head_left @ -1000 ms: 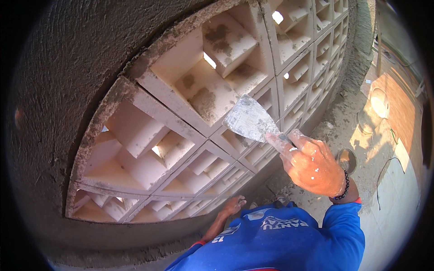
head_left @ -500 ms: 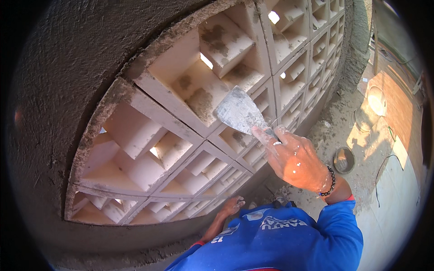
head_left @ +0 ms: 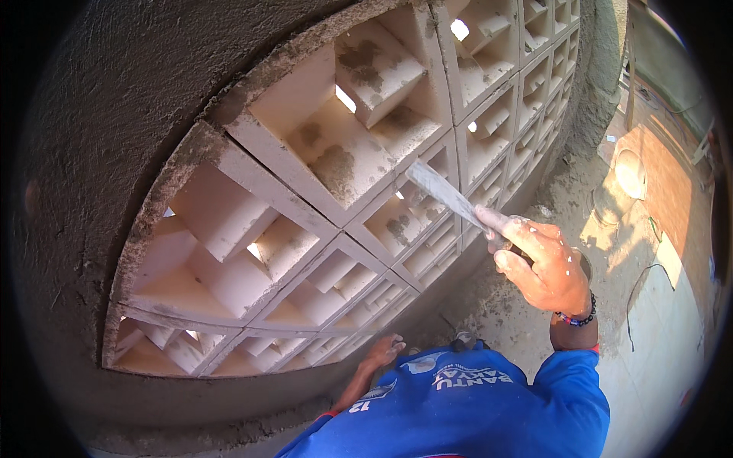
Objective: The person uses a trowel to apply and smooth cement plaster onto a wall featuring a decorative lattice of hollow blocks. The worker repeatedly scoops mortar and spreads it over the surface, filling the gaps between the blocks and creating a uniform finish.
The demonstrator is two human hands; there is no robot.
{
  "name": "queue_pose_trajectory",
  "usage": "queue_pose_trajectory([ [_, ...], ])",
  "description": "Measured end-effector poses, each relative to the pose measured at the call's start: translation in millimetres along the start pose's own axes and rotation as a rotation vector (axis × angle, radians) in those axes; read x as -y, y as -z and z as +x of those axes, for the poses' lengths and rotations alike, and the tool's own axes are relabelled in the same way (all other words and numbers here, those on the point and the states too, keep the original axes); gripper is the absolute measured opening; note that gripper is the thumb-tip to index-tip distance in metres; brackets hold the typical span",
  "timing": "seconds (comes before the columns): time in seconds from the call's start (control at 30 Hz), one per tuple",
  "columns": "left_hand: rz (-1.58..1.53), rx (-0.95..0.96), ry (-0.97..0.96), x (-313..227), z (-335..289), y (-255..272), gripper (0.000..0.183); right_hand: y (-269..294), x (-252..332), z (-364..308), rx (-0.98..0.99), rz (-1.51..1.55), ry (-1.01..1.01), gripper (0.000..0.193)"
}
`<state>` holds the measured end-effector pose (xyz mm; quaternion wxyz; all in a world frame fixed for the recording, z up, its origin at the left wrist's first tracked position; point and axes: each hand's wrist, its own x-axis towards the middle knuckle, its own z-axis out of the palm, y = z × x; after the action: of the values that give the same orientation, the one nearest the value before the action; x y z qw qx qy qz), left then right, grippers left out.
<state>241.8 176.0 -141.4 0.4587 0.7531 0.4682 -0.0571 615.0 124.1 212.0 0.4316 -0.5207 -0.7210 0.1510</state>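
Note:
My right hand [head_left: 548, 267], spotted with white paste and wearing a dark bead bracelet, is closed around the handle of a putty knife [head_left: 444, 191]. Its greyish blade is turned nearly edge-on and points up and left, in front of the pale breeze-block panel [head_left: 343, 216]. Whether the blade touches the blocks I cannot tell. Lower down, my left hand [head_left: 384, 349] is close to the panel's bottom edge, its fingers curled and whitish at the tips. What it holds, if anything, is hidden. Grey mortar smears mark a few of the block recesses.
Rough grey plaster wall [head_left: 99, 153] surrounds the panel on the left and below. On the right, a bucket [head_left: 630, 174] stands on the dusty floor beside a brown board [head_left: 672, 175]. A dark cord [head_left: 635, 294] lies over pale sheeting [head_left: 649, 343].
My right hand has moved right and slightly down, away from the blocks. The putty knife has turned from its flat face to nearly edge-on. My left hand has hardly moved.

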Motion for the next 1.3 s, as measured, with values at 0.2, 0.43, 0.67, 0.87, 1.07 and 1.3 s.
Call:
queue_pose_trajectory([
  [0.2, -0.015, -0.008, 0.036, -2, -1, 0, 0.046, -36, -18, 24, -0.045, 0.726, -0.212, 0.053],
  [0.43, -0.006, -0.03, 0.071, -5, -5, -1, 0.046, -1, -8, 38, 0.138, 0.638, -0.253, 0.05],
  [0.67, 0.033, -0.044, 0.08, -9, -9, -5, 0.046, -54, -29, -2, -0.237, 0.263, -0.086, 0.051],
  [0.87, 0.02, 0.045, 0.084, -6, -13, 0, 0.047, -167, -36, -9, -0.4, 0.231, -0.007, 0.053],
  [1.07, 0.064, 0.027, 0.006, 17, -20, 4, 0.047, -209, -15, 1, -0.465, 0.299, -0.039, 0.054],
  [1.3, 0.048, 0.023, 0.039, 29, -49, 16, 0.045, -214, -5, 12, -0.559, 0.227, -0.077, 0.06],
])
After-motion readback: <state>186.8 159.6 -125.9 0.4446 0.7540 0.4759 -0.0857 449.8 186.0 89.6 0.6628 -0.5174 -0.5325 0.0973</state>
